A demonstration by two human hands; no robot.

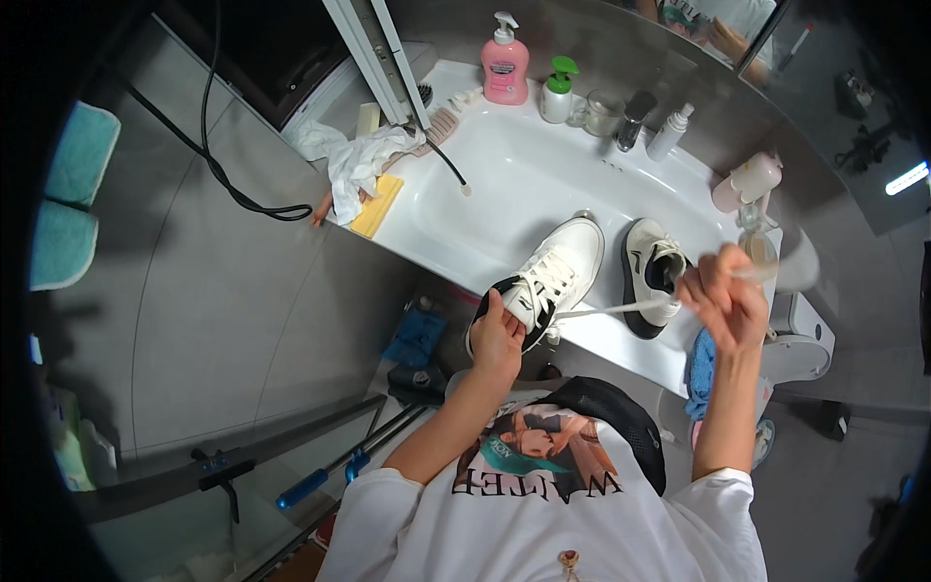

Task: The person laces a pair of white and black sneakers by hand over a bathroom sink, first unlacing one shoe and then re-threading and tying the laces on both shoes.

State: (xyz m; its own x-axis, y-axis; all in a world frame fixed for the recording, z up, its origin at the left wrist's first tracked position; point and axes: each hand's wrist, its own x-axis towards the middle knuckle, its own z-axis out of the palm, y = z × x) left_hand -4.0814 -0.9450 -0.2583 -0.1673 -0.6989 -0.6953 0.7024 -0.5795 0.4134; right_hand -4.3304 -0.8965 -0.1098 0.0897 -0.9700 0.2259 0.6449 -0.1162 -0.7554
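A white sneaker with black trim [574, 254] is tilted over the front rim of the white sink [504, 199], its toe toward the basin. My left hand [497, 339] is closed on it near the ankle opening and tongue. From its lacing a white shoelace [621, 309] stretches right, drawn taut to my right hand [722, 299], whose fingers are pinched on the lace. The second sneaker [640, 257] rests on the sink to the right, with the lace passing in front of it. My right fingers partly cover its opening.
Along the back ledge stand a pink pump bottle [505, 73], a green-topped bottle [557, 95], a glass mug [601, 113], the faucet [635, 120] and a white spray bottle [671, 133]. White cloth [354, 165] and a yellow cloth [377, 206] lie left; a blue towel [700, 373] hangs right.
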